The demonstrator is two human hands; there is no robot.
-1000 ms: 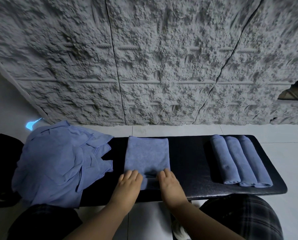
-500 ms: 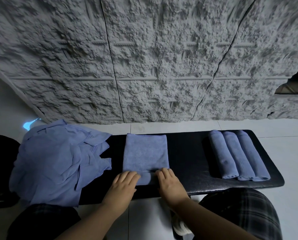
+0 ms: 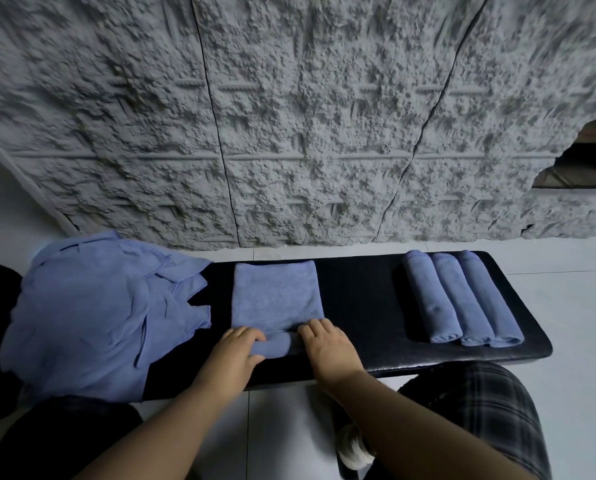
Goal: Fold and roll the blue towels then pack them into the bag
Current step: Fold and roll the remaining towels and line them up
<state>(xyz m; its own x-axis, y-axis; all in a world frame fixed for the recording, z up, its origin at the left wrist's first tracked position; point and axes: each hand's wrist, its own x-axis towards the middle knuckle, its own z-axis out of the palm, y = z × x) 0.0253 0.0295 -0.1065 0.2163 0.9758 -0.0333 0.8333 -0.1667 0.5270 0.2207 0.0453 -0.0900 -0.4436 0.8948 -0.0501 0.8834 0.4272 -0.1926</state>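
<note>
The towel (image 3: 277,297) in the middle of the frame looks soft and floppy. Left hand (image 3: 235,355) and right hand (image 3: 327,348) curl fingers over its near rolled edge, the best place to hold.

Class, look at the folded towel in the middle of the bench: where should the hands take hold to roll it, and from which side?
Grip the folded towel at its near edge, coming from the person's side. That edge is already curled into a small roll, with the left hand and right hand at its two ends; the rest lies flat, free to roll away.
</note>
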